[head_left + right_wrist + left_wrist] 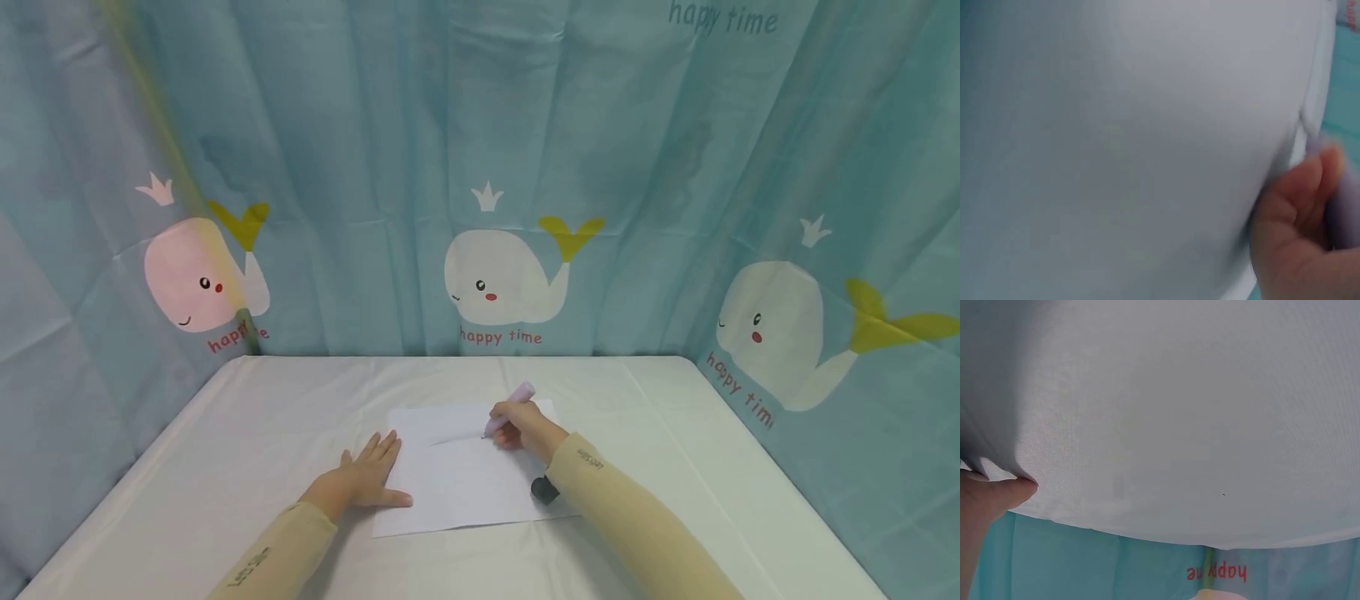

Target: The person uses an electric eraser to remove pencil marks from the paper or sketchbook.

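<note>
A white sheet of paper (442,487) lies on the white-covered table. My right hand (525,427) pinches a thick lilac pen (523,392) over the upper right part of the sheet, its thin tip pointing down and left at the paper. In the right wrist view the same pen (1342,212) is blurred and partly behind the fingers (1300,184). My left hand (358,482) rests with spread fingers at the sheet's left edge, the thumb lying on the paper. Only part of that hand (991,497) shows in the left wrist view.
A small dark object (543,490) shows beside the right sleeve (630,517), over the paper's right side. A faint streak, line or fold, crosses the upper sheet. Behind the table (300,383) hangs a blue curtain (360,208) with whale prints.
</note>
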The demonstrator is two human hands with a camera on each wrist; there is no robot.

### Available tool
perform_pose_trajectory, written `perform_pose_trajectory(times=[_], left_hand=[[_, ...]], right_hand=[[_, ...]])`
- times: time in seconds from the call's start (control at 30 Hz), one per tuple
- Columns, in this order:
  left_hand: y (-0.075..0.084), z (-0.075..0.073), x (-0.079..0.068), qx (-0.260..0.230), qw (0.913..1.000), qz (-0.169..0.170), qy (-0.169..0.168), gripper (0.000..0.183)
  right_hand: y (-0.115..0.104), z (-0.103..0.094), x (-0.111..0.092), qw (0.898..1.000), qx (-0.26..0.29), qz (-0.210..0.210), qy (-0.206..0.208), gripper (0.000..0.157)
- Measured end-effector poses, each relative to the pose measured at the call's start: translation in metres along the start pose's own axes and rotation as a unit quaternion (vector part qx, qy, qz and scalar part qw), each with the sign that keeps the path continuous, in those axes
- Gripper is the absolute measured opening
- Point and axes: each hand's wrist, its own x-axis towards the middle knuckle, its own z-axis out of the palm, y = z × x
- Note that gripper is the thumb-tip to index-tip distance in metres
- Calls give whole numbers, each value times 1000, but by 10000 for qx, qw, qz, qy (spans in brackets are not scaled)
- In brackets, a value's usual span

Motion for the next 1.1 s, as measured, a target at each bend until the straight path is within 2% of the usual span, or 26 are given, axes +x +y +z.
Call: perform_pose_trajectory(times=[0.27, 0.6, 0.87, 1.1], left_hand=[[2, 1, 2, 22, 10000, -21, 6, 106], [0, 3, 4, 37, 10000, -38, 55, 107], [-3, 5, 5, 40, 10000, -12, 32, 108], [-2, 4, 4, 9, 10000, 31, 54, 108]], right_hand=[[-1, -3, 0, 10000, 15, 30, 64, 19], [-2, -6, 1, 9997, -37, 103, -205, 19], [2, -14, 1, 9985, 426, 195, -279, 15], [1, -9, -2, 9986, 408, 275, -180, 20]])
